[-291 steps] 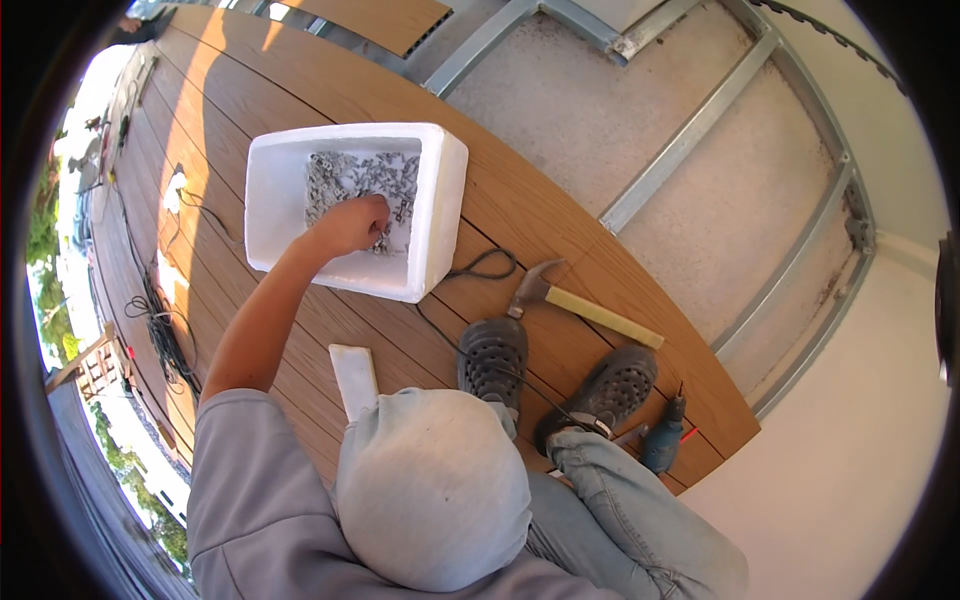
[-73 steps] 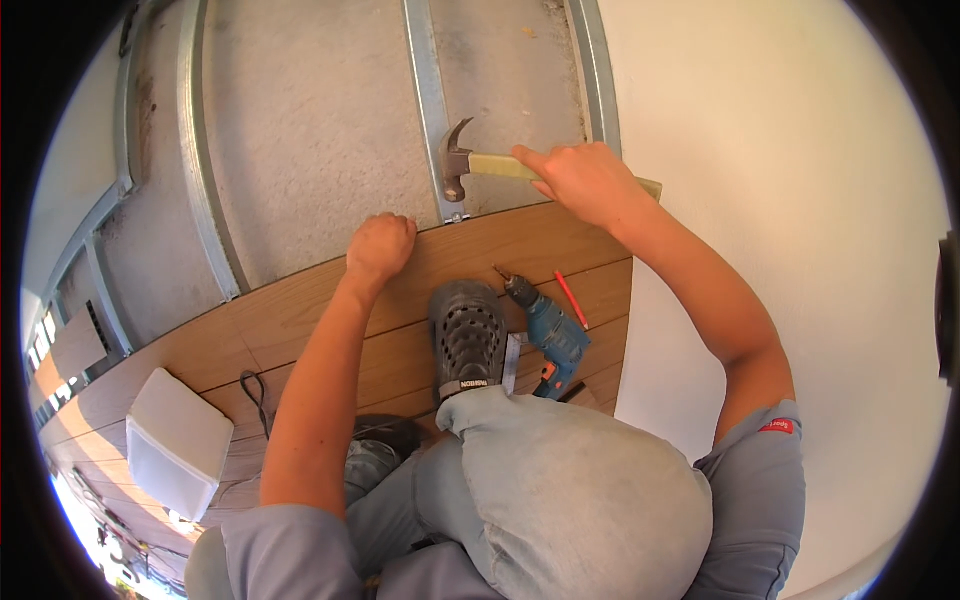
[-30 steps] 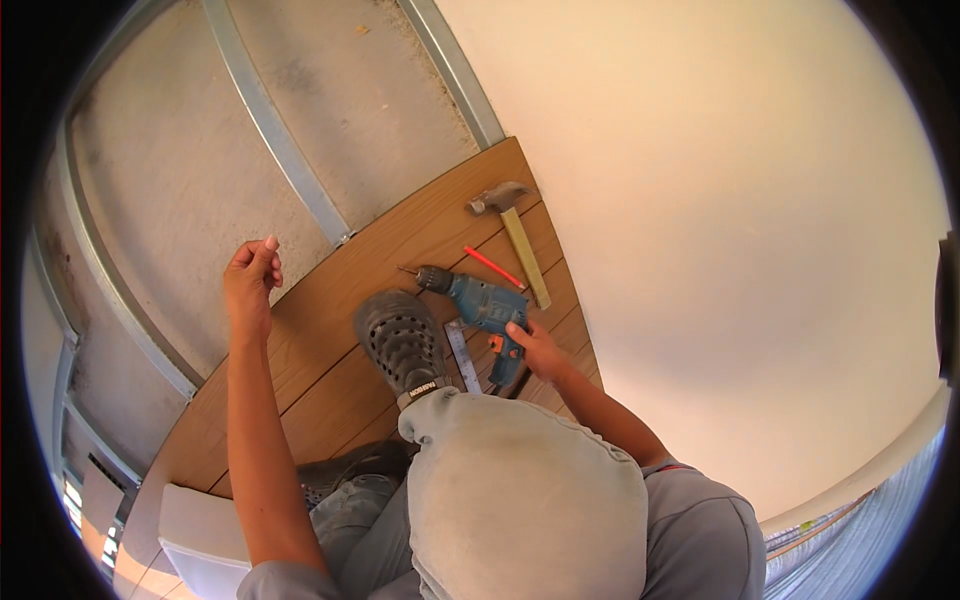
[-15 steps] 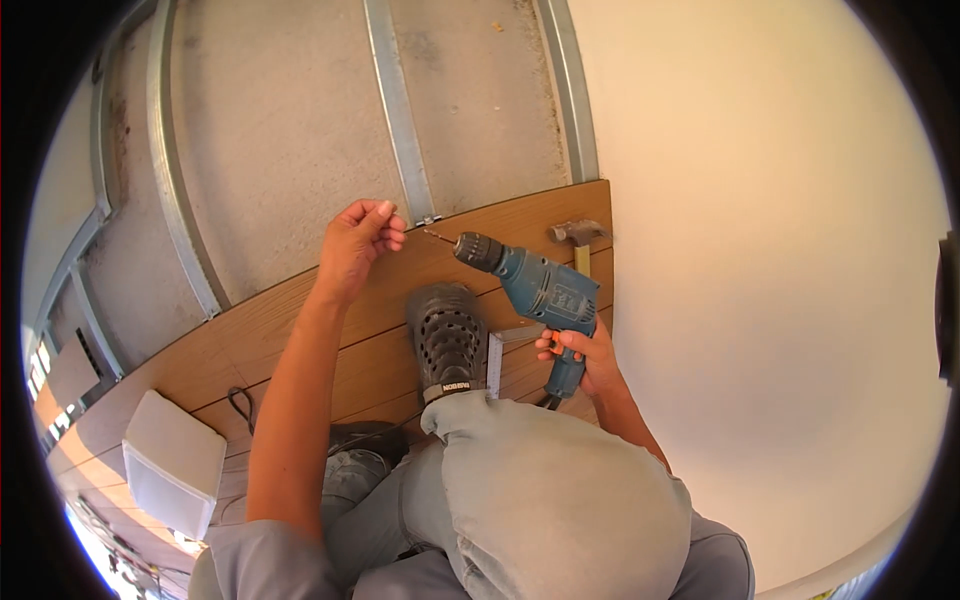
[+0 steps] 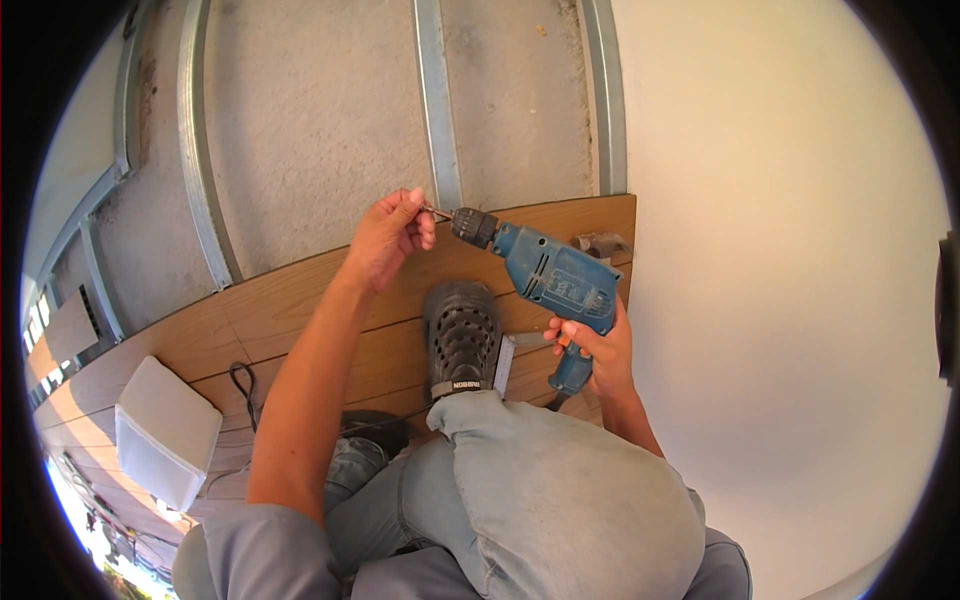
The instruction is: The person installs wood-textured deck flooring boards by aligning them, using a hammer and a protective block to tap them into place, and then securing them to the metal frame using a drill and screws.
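Observation:
My right hand (image 5: 605, 350) grips the handle of a blue power drill (image 5: 565, 285), with fingers by its orange trigger. The drill's black chuck (image 5: 472, 228) points left, and a slim bit (image 5: 438, 212) sticks out of it. My left hand (image 5: 395, 240) is closed in a pinch, its fingertips right at the bit's tip. Whatever small thing sits between those fingers is too small to make out. Just beyond the chuck, a metal rail (image 5: 436, 110) meets the edge of the brown planks (image 5: 300, 275). A hammer (image 5: 603, 244) lies behind the drill, partly hidden by it.
My shoe (image 5: 462, 340) stands on the planks beside a metal square (image 5: 505, 362). At the left is a white plastic container (image 5: 165, 430) near a dark cable loop (image 5: 241, 385). More metal rails (image 5: 203, 150) cross the concrete (image 5: 310, 120). A pale wall (image 5: 780, 300) rises on the right.
My left fingertips and the drill bit have come together; before, a gap lay between them. The whole view has shifted slightly. The drill now covers more of the hammer.

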Available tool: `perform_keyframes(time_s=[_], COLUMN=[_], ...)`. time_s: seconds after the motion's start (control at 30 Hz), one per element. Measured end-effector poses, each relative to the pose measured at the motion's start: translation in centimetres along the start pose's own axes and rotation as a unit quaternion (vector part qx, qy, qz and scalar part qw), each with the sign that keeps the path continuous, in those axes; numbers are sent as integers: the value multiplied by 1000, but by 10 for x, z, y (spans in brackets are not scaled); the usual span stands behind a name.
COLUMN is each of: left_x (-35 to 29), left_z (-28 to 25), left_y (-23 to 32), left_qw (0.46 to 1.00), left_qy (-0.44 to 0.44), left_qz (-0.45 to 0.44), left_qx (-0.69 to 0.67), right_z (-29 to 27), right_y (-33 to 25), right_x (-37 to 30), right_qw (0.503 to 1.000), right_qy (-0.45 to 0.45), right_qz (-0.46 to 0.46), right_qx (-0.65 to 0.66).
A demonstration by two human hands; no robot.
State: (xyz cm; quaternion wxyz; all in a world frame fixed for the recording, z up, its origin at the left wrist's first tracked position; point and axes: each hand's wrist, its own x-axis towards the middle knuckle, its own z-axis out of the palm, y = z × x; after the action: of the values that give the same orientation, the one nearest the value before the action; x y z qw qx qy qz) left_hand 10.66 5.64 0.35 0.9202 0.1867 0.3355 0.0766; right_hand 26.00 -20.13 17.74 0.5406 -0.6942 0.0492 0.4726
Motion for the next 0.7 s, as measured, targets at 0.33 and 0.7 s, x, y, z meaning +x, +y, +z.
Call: perform_keyframes(time_s=[0.33, 0.7], left_x=[-3, -9], left_z=[3, 48], left_y=[-12, -64], left_qw=[995, 975], left_qy=[47, 136], left_qz=[-40, -39], left_qx=[74, -170], right_z=[-21, 5], right_y=[-9, -57], right_x=[-23, -28], right_qw=[949, 956], right_qy=[7, -66], right_qz=[-115, 8], right_qx=[-293, -285])
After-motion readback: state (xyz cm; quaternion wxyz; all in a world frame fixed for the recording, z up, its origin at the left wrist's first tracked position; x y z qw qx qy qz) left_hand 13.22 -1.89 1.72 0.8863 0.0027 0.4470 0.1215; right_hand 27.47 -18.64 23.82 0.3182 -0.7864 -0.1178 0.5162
